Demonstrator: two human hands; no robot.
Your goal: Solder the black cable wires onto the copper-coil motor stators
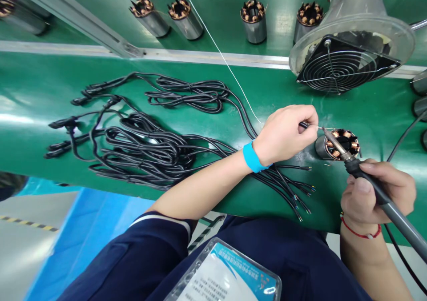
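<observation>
My left hand (287,132), with a blue wristband, is closed in a pinch on a thin black wire (304,125), its bare end held at the rim of a motor stator (336,145) with copper windings. My right hand (376,190) is closed round the grey handle of a soldering iron (336,146). The iron's tip meets the wire end just above the stator. A thin strand of solder wire (220,54) runs from the top of the view down to my left hand.
A big tangle of black cables (147,145) lies on the green bench (40,92) to the left, loose ends fanned below my wrist. A fume extractor fan (343,65) stands at the back right. Several more stators (253,21) stand beyond an aluminium rail (187,56).
</observation>
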